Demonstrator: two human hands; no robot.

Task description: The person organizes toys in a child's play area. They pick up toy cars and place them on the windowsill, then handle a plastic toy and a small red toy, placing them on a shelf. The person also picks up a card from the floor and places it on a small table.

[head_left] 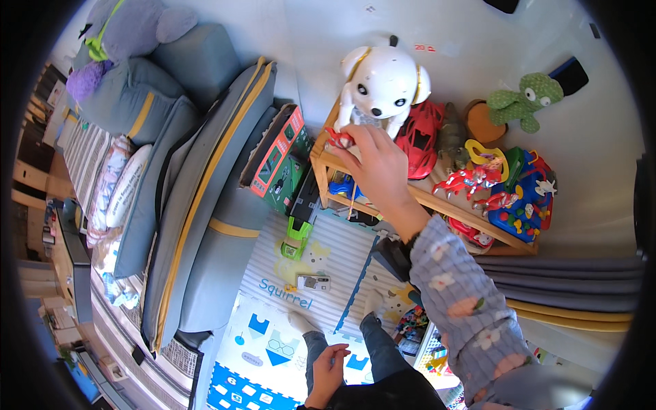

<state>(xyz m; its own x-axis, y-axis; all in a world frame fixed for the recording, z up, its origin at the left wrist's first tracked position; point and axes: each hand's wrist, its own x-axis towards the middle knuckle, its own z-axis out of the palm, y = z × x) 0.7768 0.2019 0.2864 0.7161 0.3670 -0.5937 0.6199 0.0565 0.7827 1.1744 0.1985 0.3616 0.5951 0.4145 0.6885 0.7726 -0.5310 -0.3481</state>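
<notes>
1. Pinching the small red toy (338, 139) between thumb and fingertips, the right hand (378, 166) is at the left end of the wooden shelf (447, 206), beside the white dog toy (382, 80).
2. A light, steady pinch clear of the dog toy should serve best.
3. Right arm (465, 294) stretches forward.
4. Left hand (329, 372) hangs low, loosely curled; whether holding anything, I cannot tell.

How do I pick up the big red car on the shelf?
I'd hold the red toy car across the end nearest the shelf's front edge, coming from above and the front. It lies lengthwise, that end toward the room. The white dog and a dark toy crowd its sides, so there's probably little finger room there.
</notes>
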